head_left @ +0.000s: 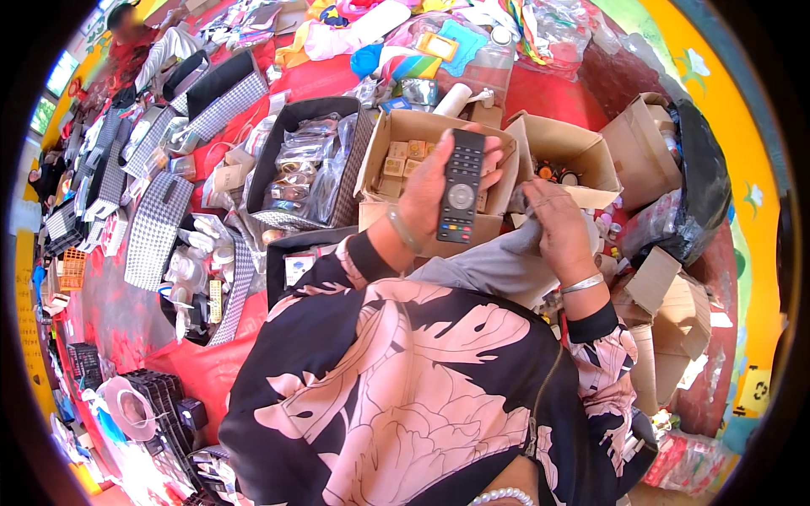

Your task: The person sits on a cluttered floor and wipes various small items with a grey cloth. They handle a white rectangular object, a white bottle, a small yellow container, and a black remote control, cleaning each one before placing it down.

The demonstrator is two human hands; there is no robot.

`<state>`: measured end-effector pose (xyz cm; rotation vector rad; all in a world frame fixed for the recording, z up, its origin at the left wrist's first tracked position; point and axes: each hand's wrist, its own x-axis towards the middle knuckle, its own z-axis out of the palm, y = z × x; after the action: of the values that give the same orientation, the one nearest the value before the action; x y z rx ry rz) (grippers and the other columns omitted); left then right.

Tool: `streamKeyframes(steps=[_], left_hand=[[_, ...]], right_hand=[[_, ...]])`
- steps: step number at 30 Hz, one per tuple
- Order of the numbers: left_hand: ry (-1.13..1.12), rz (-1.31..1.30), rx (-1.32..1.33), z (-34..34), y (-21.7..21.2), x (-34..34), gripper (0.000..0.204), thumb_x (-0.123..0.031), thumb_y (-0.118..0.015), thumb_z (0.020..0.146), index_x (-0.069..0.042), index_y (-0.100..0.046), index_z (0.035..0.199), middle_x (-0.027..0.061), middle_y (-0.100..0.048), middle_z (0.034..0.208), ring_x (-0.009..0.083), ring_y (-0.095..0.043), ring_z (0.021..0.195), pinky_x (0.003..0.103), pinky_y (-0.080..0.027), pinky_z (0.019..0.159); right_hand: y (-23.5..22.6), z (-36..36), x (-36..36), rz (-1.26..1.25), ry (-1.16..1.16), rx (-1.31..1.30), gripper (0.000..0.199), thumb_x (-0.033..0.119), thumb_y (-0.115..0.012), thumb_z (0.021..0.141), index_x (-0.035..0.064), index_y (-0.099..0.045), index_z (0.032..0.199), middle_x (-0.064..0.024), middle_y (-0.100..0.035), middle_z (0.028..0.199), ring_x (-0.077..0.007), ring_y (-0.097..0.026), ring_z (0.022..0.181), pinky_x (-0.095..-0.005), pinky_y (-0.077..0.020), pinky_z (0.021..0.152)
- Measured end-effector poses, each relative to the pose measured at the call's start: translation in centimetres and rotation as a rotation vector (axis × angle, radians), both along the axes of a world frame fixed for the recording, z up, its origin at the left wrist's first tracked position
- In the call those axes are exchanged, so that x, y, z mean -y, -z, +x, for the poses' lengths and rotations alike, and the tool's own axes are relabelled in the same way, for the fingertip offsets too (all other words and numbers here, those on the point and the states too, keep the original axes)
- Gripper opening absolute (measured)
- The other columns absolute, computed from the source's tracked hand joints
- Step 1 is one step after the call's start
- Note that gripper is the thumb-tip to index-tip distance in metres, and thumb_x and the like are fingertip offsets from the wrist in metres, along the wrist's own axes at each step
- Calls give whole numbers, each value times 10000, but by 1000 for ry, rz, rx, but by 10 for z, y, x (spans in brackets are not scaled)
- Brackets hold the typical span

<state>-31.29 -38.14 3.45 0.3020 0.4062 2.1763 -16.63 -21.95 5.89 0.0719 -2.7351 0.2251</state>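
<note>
My left hand (419, 200) is wrapped round a black remote control (461, 181), its button side facing up and several coloured buttons at its near end. The remote is held upright above an open cardboard box (381, 126) with small yellowish boxes (395, 160) inside. To the right, my right hand (557, 218) has its fingers bent over a bunched piece of grey cloth (489, 268), which runs back toward my lap. Some of the fingertips are hidden in its folds. Both wrists wear bangles.
A second cardboard box (574, 135) holds small round things. Left of the boxes stands a patterned fabric bin (274, 221) full of plastic-wrapped items. Another bin (156, 228) holds loose goods. Torn cartons (675, 312) lie at the right. A person (139, 51) sits far left.
</note>
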Motion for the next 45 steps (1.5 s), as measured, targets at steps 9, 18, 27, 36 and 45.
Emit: streamKeyframes(steps=[9, 18, 27, 36, 45], left_hand=[[118, -80, -180, 3, 14, 3, 507, -448, -296, 970, -64, -418, 1278, 126, -576, 1084, 178, -591, 904, 286, -502, 705], [-198, -352, -995, 35, -18, -17, 469, -392, -271, 985, -40, -477, 1216, 91, -609, 909, 158, -601, 697, 257, -506, 632], [30, -293, -420, 23, -36, -21, 517, -400, -224, 993, -18, -411, 1286, 98, -602, 858, 164, -615, 688, 272, -528, 636], [-149, -540, -221, 10, 4, 27, 519, -431, -270, 978, -10, -518, 1152, 98, -636, 779, 178, -614, 617, 283, -509, 580], [-956, -641, 332, -89, 145, 375, 406, -290, -374, 942, 77, -449, 1096, 234, -586, 986, 341, -619, 869, 429, -532, 797]], right_hand=[[-62, -2, 14, -351, 139, -249, 475, -110, -540, 681, 47, -570, 1129, -143, -574, 1075, -297, -553, 1011, -339, -439, 884], [-50, -5, 29, -71, -132, -260, 481, -23, -597, 637, 63, -593, 1110, -111, -572, 1136, -300, -539, 1038, -366, -457, 880], [-35, 30, -26, 24, 134, -277, 444, -27, -550, 670, 66, -606, 1100, -117, -575, 1139, -310, -547, 1014, -387, -452, 889], [16, 5, -21, -435, 22, -136, 482, -103, -516, 715, 68, -589, 1160, -102, -605, 1094, -233, -566, 1019, -320, -433, 908], [81, -9, -63, -1060, 237, 106, 402, -67, -509, 788, 5, -560, 1180, -40, -590, 1078, -121, -535, 995, -230, -387, 899]])
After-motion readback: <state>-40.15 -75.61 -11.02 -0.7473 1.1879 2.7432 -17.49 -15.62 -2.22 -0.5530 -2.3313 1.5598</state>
